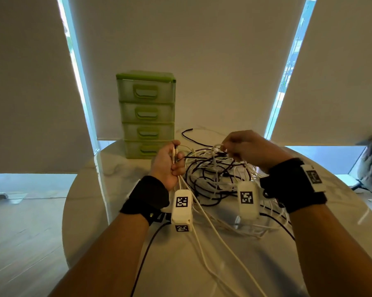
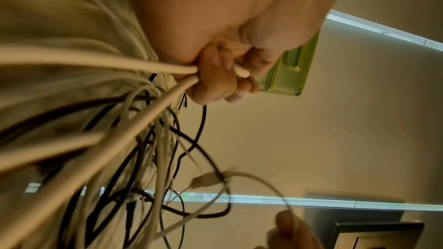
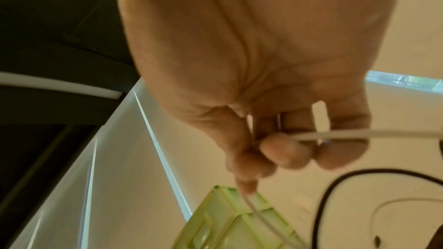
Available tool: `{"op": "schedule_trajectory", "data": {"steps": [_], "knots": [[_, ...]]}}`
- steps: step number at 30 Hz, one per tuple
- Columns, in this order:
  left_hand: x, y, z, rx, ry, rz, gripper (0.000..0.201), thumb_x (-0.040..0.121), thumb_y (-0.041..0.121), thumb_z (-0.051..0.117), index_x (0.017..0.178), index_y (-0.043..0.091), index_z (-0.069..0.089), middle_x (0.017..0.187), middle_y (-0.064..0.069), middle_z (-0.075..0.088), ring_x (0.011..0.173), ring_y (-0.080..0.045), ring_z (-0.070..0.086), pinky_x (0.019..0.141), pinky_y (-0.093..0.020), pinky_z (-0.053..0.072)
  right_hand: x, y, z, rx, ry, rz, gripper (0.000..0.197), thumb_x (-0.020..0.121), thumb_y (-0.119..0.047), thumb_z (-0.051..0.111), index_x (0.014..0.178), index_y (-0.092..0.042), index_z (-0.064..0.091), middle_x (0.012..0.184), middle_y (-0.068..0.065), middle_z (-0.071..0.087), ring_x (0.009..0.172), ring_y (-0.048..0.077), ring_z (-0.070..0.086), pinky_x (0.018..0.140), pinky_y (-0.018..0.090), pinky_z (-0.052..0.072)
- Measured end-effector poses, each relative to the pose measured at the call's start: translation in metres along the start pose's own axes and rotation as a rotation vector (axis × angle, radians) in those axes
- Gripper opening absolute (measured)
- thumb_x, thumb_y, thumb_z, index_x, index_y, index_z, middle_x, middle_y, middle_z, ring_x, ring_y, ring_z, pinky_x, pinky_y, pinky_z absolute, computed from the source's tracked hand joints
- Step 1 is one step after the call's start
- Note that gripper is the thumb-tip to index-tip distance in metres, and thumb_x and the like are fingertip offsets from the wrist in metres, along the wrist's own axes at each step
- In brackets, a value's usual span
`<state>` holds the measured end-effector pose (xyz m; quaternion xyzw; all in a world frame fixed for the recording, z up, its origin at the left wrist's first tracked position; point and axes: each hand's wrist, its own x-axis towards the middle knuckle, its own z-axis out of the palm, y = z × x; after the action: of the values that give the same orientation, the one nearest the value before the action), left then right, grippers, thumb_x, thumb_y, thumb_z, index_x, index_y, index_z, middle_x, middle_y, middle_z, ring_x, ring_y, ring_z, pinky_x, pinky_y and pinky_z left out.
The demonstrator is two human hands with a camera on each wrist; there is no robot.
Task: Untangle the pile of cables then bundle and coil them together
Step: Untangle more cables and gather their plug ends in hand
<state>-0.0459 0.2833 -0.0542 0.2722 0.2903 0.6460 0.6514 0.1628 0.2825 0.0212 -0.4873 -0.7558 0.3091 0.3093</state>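
A tangled pile of white and black cables (image 1: 212, 179) lies on the round marble table (image 1: 108, 211). My left hand (image 1: 170, 161) is held upright left of the pile and grips several white cable ends (image 2: 167, 69) in its curled fingers (image 2: 215, 82); their strands trail toward me over the table. My right hand (image 1: 242, 146) hovers over the far side of the pile and pinches a thin white cable (image 3: 359, 133) between thumb and fingertips (image 3: 285, 150). A loose black cable (image 1: 193, 138) curls behind the pile.
A green plastic chest of drawers (image 1: 146, 114) stands at the table's far edge, just behind my left hand. Roller blinds cover the windows beyond. A grey chair (image 1: 371, 168) stands to the right of the table. White tagged camera boxes (image 1: 181, 207) sit on both wrists.
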Motion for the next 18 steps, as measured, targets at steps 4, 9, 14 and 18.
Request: {"op": "schedule_trajectory", "data": {"steps": [4,9,14,18], "knots": [[-0.001,0.005,0.001,0.0,-0.039,0.021,0.04,0.097,0.055,0.034,0.082,0.022,0.049,0.058,0.002,0.037,0.038,-0.006,0.021,0.034,-0.014,0.016,0.001,-0.018,0.018,0.142,0.099,-0.116,0.024,0.099,-0.012,0.047,0.083,-0.014,0.065,0.07,-0.002,0.057,0.064,0.008,0.048,0.062,0.023,0.037],[-0.003,0.003,0.003,0.166,-0.06,-0.037,0.028,0.1,0.042,0.04,0.082,0.022,0.049,0.055,0.004,0.037,0.034,-0.004,0.021,0.033,-0.012,0.013,0.007,-0.022,0.036,0.074,0.041,-0.185,0.018,0.097,-0.011,0.052,0.089,-0.014,0.068,0.068,-0.008,0.062,0.055,-0.003,0.05,0.066,0.024,0.04],[-0.009,-0.003,0.011,0.257,-0.123,-0.059,0.044,0.093,0.06,0.04,0.092,0.019,0.055,0.058,0.002,0.04,0.038,-0.005,0.022,0.04,-0.016,0.01,0.002,-0.027,0.032,0.052,-0.033,-0.21,0.02,0.093,-0.01,0.058,0.086,-0.025,0.069,0.067,-0.009,0.064,0.057,-0.003,0.051,0.064,0.019,0.039],[-0.011,0.003,0.012,0.003,-0.14,-0.023,0.061,0.086,0.072,0.034,0.099,0.017,0.057,0.063,-0.001,0.041,0.045,-0.009,0.023,0.048,-0.022,0.011,-0.002,-0.028,0.035,-0.164,-0.089,-0.165,0.018,0.09,-0.014,0.062,0.084,-0.028,0.071,0.076,-0.008,0.07,0.077,0.01,0.065,0.079,0.028,0.051]]}}
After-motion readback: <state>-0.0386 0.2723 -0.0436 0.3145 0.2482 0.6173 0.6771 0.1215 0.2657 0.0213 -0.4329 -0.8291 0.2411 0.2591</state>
